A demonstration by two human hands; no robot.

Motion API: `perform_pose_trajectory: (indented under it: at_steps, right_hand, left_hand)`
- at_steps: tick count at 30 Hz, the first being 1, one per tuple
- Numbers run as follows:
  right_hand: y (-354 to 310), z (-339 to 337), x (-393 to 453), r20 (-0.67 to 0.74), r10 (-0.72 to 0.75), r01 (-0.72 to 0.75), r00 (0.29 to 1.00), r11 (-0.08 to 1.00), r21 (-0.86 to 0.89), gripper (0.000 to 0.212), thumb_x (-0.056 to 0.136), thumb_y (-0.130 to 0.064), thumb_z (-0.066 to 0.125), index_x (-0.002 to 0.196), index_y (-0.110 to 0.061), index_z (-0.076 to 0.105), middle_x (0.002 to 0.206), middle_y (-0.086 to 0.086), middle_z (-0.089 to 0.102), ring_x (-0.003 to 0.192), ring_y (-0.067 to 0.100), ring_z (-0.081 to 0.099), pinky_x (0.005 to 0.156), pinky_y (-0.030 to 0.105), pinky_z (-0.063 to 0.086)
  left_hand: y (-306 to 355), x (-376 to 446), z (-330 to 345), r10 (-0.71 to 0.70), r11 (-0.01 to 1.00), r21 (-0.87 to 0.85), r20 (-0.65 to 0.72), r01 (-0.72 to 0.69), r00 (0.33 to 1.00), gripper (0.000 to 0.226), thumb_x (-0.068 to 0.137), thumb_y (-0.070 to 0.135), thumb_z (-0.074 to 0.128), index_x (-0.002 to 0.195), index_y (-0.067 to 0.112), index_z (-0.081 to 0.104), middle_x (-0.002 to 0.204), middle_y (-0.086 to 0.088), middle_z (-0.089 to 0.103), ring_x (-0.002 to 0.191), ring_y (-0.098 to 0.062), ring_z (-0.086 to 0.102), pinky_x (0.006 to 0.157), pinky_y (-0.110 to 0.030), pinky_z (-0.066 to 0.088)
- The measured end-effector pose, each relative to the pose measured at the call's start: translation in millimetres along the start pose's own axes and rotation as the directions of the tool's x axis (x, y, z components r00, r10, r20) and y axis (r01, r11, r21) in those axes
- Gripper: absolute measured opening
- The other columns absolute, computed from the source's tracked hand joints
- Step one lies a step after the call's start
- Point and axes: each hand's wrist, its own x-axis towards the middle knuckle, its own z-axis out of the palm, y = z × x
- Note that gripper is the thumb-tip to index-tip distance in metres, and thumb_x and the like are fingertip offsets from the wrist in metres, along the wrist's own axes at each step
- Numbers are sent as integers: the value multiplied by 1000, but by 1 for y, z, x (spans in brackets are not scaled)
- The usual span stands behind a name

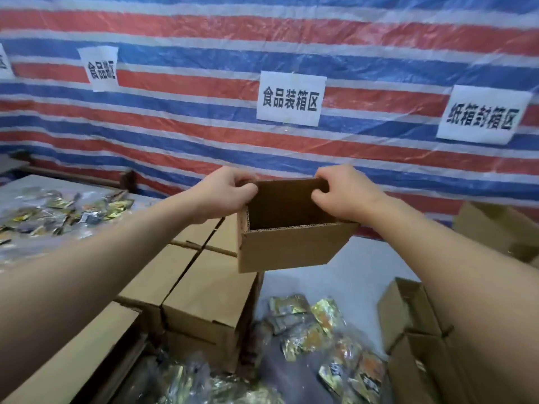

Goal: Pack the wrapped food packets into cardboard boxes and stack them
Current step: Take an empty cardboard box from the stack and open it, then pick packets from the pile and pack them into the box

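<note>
We hold the open cardboard box [287,242] in the air — our left hand [224,192] pinching its far-left rim, our right hand [339,191] gripping its far-right rim. Below the box to its left sit stacked closed boxes [201,290]; below it to the right lie wrapped food packets [315,325] — loose.

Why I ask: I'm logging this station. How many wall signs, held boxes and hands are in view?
Signs: 4, one cut off at the left edge
Held box: 1, open on top
Hands: 2, left hand and right hand, both gripping the box's far rim
Total: 7
</note>
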Motion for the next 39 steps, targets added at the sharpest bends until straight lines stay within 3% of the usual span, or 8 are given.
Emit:
perform_pose_trajectory:
  at_steps: [4, 8, 11, 16, 22, 31, 36, 39]
  right_hand:
    - [28, 41, -101, 29, 101, -101, 994, 995, -24, 16, 91, -32, 55, 77, -27, 50, 76, -6, 57, 67, 10, 54, 51, 27, 37]
    - [45, 121, -218, 195, 271, -274, 943, 962, -10, 12, 88, -32, 52, 86, -20, 54, 85, 1, 61, 81, 24, 59, 67, 35, 50]
    - [46, 176, -300, 288, 366, -387, 885, 922, 20, 18, 86, -35, 49, 73, -26, 41, 74, -7, 50, 75, 20, 56, 55, 29, 40]
    - [39, 238, -390, 374, 403, -447, 835, 894, 35, 9, 87, -41, 43, 88, -32, 43, 90, -8, 54, 93, 17, 59, 76, 33, 47]
    - [42, 252, -408, 357, 438, -494, 825, 866, 78, 4, 91, -36, 47, 92, -33, 44, 85, -16, 40, 90, 11, 54, 72, 25, 38]
    - [42, 254, -403, 352, 430, -490, 832, 866, 99, 21, 95, -32, 44, 113, -27, 54, 103, -11, 52, 102, 12, 54, 86, 26, 43]
    - [45, 249, -406, 363, 434, -455, 824, 890, -30, 36, 94, -44, 44, 128, -35, 54, 119, -16, 57, 119, 12, 50, 116, 39, 25]
    - [43, 246, -397, 388, 387, -410, 836, 912, -28, 39, 94, -45, 44, 131, -36, 52, 125, -15, 56, 123, 12, 48, 119, 42, 20]
  left_hand:
    - [-5, -47, 77, -91, 988, -109, 149, 108, 985, 14, 99, 29, 55, 98, 33, 68, 96, 11, 69, 92, -4, 64, 70, -22, 52]
    - [-33, -124, 171, -199, 977, -11, 314, 213, 928, 12, 95, 29, 62, 86, 28, 69, 83, 16, 67, 79, -1, 62, 59, -10, 39]
    - [-55, -186, 228, -202, 977, 25, 406, 210, 891, 19, 93, 24, 66, 75, 29, 66, 73, 15, 62, 72, -2, 56, 60, -8, 35]
    - [-85, -253, 280, -260, 958, 25, 508, 287, 821, 8, 92, 25, 68, 89, 23, 74, 88, 6, 72, 86, -8, 63, 80, -22, 46]
    - [-90, -264, 300, -276, 949, -4, 476, 315, 835, 13, 92, 25, 68, 80, 31, 69, 83, 15, 70, 81, 8, 60, 70, -9, 43]
    - [-96, -262, 301, -332, 914, -48, 485, 404, 809, 7, 94, 29, 66, 87, 30, 69, 90, 11, 70, 89, -3, 63, 70, -12, 44]
    - [-100, -262, 293, -331, 886, -154, 453, 438, 828, 13, 92, 40, 66, 104, 34, 67, 102, 14, 68, 99, -1, 62, 79, -10, 46]
    - [-104, -261, 290, -351, 862, -172, 475, 476, 807, 18, 93, 45, 63, 101, 31, 70, 98, 14, 70, 94, 3, 63, 80, -15, 49]
